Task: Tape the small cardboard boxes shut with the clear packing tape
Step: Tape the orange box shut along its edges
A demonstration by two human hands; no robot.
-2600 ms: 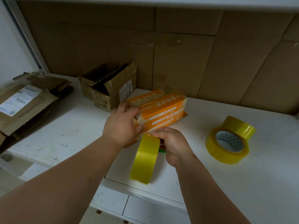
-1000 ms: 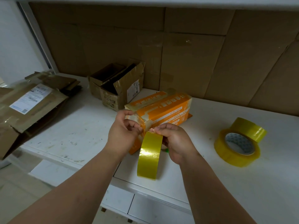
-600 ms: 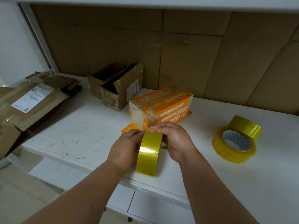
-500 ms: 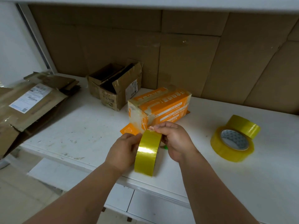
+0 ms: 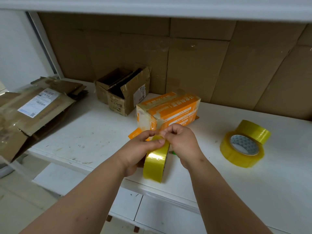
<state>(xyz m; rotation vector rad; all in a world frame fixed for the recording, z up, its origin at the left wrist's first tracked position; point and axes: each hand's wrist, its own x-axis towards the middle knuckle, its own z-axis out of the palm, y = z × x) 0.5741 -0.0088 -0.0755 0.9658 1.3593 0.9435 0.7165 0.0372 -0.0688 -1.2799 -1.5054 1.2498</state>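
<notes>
Nearest the camera, two bare forearms reach forward over the front edge of the white surface [image 5: 81,132]. Between the hands a roll of yellowish clear tape [image 5: 156,163] stands on edge near that front edge. The left hand [image 5: 140,152] holds the roll, its thumb lying across the top of the roll and its fingers curled toward the roll's far upper rim. The right hand [image 5: 181,142] sits just right of the roll, its fingers curled and pinching at the tape's top edge, close to the left fingertips.

Just behind the hands lies an orange cardboard box [image 5: 170,110], long side down, with clear tape over its near end and top; an orange flap shows beside its near lower corner. To the right, well apart, a large tape roll [image 5: 241,151] lies flat with a smaller tape roll [image 5: 255,132] leaning on its far side.

Farther back on the left stands an open brown box [image 5: 125,93], and flattened cartons [image 5: 33,108] with a shipping label lie at the far left. Cardboard sheets [image 5: 194,65] line the back wall.
</notes>
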